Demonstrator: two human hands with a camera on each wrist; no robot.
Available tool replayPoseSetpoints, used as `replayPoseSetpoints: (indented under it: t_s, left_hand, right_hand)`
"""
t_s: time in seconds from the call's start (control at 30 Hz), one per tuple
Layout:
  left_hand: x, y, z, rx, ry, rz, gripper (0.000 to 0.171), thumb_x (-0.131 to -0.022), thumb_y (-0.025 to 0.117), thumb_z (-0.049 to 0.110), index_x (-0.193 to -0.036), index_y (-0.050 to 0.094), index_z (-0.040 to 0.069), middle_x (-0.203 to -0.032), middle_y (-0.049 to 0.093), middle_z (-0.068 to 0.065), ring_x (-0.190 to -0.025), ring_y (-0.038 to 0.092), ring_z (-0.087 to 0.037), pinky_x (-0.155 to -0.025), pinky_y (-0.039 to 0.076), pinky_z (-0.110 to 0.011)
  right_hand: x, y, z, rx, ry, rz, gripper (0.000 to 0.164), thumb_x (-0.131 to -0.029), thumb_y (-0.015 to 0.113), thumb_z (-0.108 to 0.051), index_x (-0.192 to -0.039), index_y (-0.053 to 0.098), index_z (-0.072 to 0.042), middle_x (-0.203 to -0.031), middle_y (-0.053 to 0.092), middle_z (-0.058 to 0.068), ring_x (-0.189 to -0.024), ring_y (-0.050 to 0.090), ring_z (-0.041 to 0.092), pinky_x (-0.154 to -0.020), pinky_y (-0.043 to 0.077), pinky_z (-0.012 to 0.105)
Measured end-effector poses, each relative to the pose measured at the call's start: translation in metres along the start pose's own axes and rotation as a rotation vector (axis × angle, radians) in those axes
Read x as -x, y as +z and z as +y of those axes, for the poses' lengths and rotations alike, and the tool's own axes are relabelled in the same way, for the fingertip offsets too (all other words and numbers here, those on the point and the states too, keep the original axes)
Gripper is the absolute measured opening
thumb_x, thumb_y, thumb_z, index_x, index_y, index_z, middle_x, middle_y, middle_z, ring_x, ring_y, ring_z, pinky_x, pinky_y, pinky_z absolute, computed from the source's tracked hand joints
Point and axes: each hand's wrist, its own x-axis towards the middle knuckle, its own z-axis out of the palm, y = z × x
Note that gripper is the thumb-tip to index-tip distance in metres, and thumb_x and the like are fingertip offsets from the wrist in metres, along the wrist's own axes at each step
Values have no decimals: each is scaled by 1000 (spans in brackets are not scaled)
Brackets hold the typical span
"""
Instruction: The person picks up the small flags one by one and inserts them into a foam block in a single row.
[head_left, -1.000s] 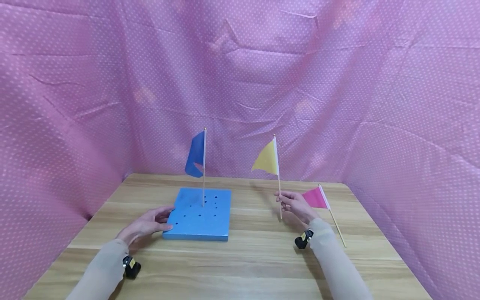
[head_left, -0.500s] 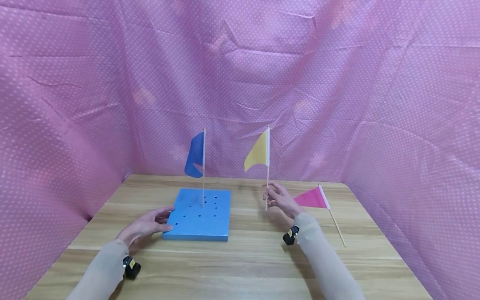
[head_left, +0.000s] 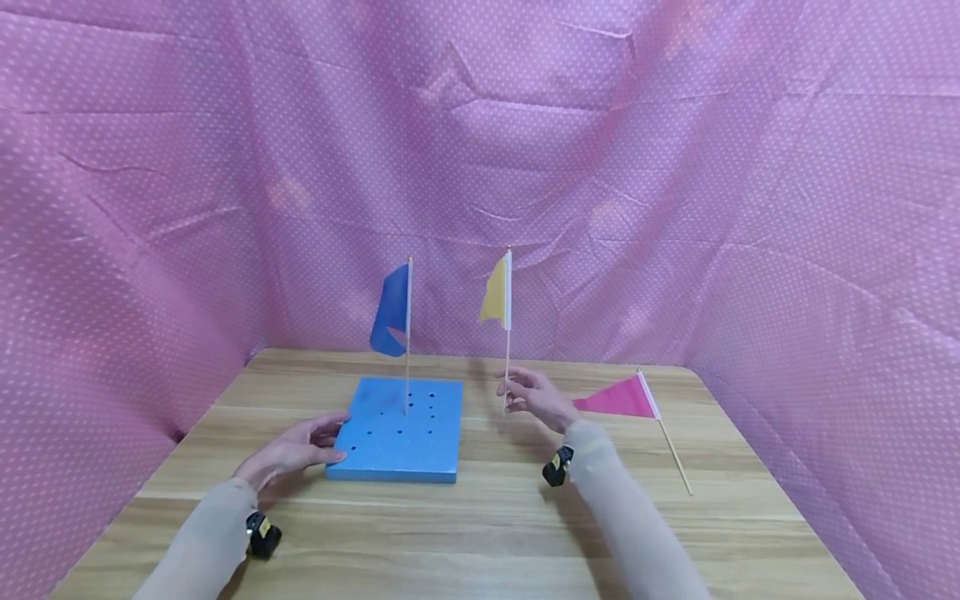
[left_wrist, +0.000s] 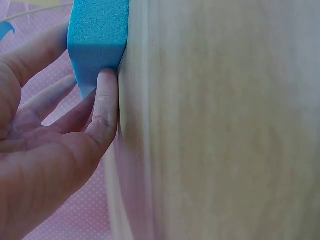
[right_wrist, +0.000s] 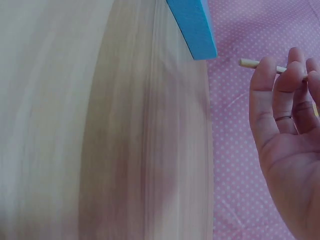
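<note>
At the left edge of a blue foam board with several holes, my left hand holds the edge; the left wrist view shows thumb and fingertips against the foam block. A blue flag stands upright in the board. Right of the board, my right hand pinches the stick of a yellow flag, upright and raised off the table. The stick's lower end pokes out past my fingers in the right wrist view. A pink flag lies on the table beyond my right forearm.
The wooden table is enclosed by a pink dotted curtain at the back and both sides. Each wrist carries a small black camera, one on the left and one on the right.
My right hand has carried the yellow flag left towards the board, and its stick has become more upright. The left hand, the board, the blue flag and the pink flag have stayed in place.
</note>
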Motion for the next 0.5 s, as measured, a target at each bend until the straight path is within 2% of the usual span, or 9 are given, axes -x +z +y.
replayPoseSetpoints:
  t_s: [0.17,0.33,0.5]
  left_hand:
    - [2,1,0,-2,-1,2,85,-83,77,30,-153,32,10,-153,33,-27,-137,37,-47,-109,39,-60]
    - [3,1,1,-3,21,-10,84,-85,76,28,-153,31,9,-152,34,-28,-136,38,-47,-108,40,-59]
    - [2,0,0,-18,38,-14,83,-86,75,28,-153,31,9,-152,34,-29,-135,39,-47,-107,41,-59]
  right_hand:
    - [-7,9,2,11,-11,9,32,-105,43,-10,-133,49,4,-109,59,22,-83,59,19,-83,59,33]
    - [-15,19,4,45,-30,8,31,-105,44,-11,-131,51,3,-120,53,35,-86,59,18,-93,56,47]
    - [-23,29,2,62,-33,26,30,-104,44,-10,-130,53,4,-120,54,36,-84,60,15,-96,53,55]
